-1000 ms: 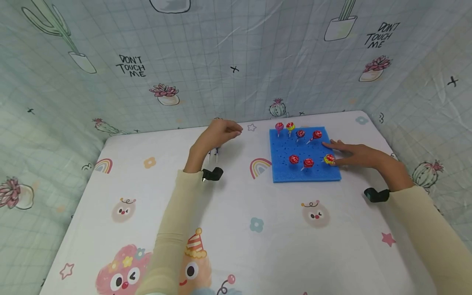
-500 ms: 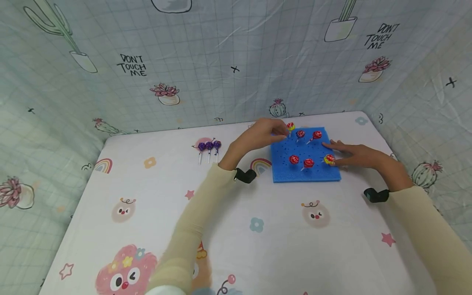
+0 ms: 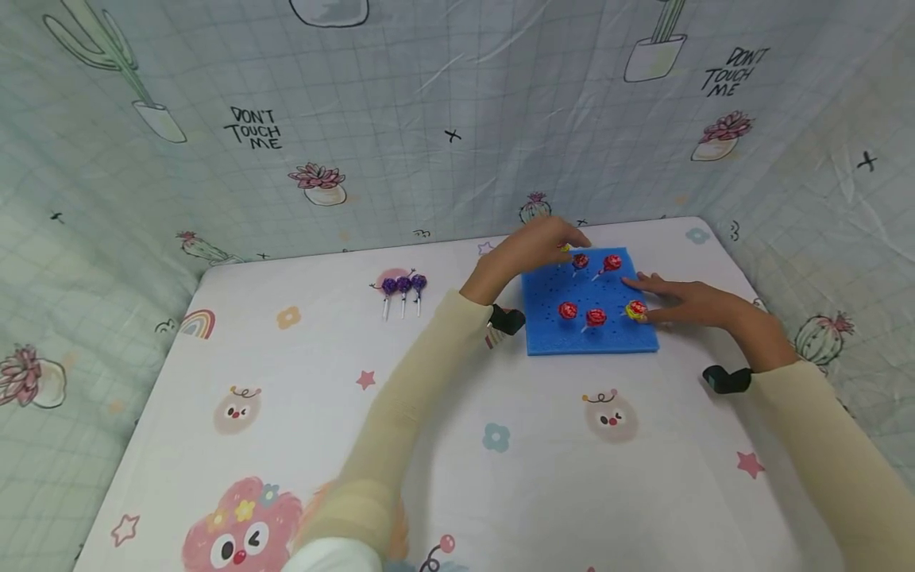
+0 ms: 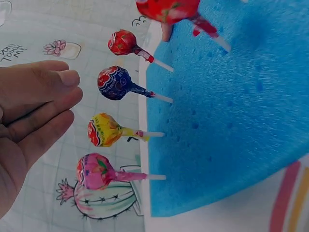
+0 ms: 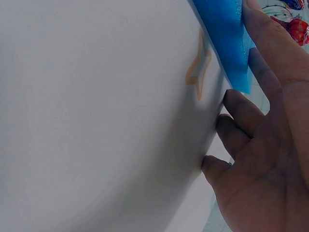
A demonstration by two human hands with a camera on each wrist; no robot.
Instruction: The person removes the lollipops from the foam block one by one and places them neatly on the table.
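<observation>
My left hand (image 3: 532, 248) hovers over the back left of a blue foam board (image 3: 565, 342), its fingers loosely bent with nothing between them. Beside it in the left wrist view stand a pink lollipop (image 4: 96, 171), a yellow lollipop (image 4: 103, 129), a dark blue lollipop (image 4: 114, 82) and a red lollipop (image 4: 122, 42), sticks in the foam. In the head view that hand hides the pink one. Two red lollipops (image 3: 596, 318) and a red-yellow lollipop (image 3: 635, 310) form the front row. My right hand (image 3: 696, 303) rests against the board's right edge, fingers extended.
Three purple lollipops (image 3: 403, 284) lie side by side on the white patterned tabletop (image 3: 543, 477), left of the board. A printed cloth wall (image 3: 400, 159) rises behind the table. Each wrist carries a black camera (image 3: 727, 380).
From near the purple lollipops, my left hand has moved right to the board's back row, uncovering those three. The right hand has stayed at the board's edge.
</observation>
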